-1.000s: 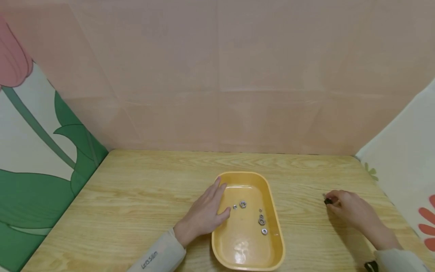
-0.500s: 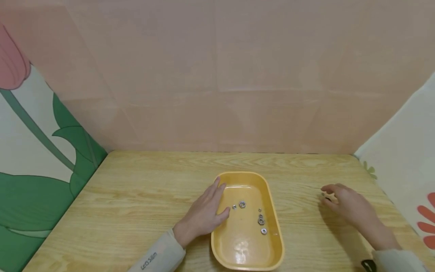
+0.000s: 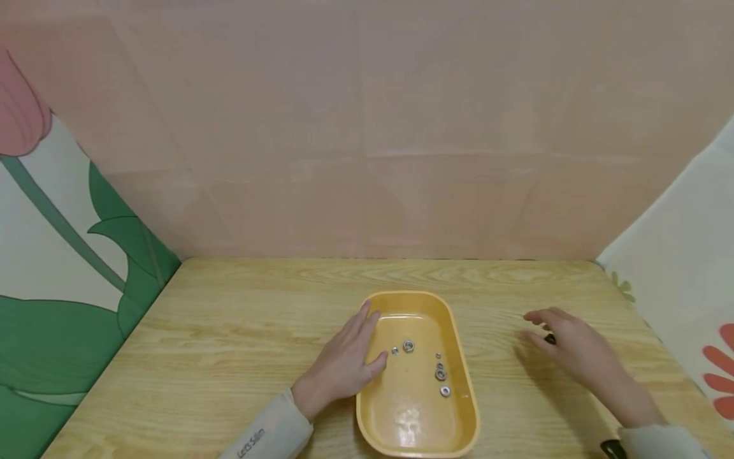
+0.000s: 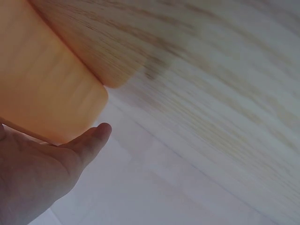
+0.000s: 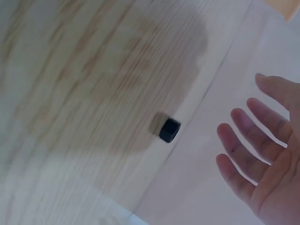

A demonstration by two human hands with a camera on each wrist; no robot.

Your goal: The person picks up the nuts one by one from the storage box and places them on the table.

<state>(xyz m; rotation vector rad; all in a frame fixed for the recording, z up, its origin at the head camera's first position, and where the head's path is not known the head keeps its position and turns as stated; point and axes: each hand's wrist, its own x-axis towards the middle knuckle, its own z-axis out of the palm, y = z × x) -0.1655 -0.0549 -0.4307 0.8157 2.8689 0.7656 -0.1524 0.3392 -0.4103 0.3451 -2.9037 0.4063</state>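
A yellow tray [image 3: 418,421] holds several silver hex nuts, among them a larger nut [image 3: 408,346] and another nut [image 3: 445,391] near its right wall. My left hand [image 3: 341,366] rests on the tray's left rim, fingers extended along it and thumb over the inside. In the left wrist view that hand [image 4: 42,171] lies against the tray's wall [image 4: 51,79]. To the right of the tray, my right hand [image 3: 582,350] hovers over the table with fingers and thumb apart. A black nut [image 5: 169,130] lies on the wood, apart from the right hand's fingers.
The wood-grain table [image 3: 241,331] reaches back to a pink cloth backdrop [image 3: 367,159]. Printed panels with a tulip [image 3: 23,102] and red petals [image 3: 724,386] border the left and right sides. A dark object [image 3: 613,448] sits at the right wrist.
My right hand has spread its thumb and fingers and shifted left, away from its pinch near the black nut. The left hand and the tray have stayed in place.
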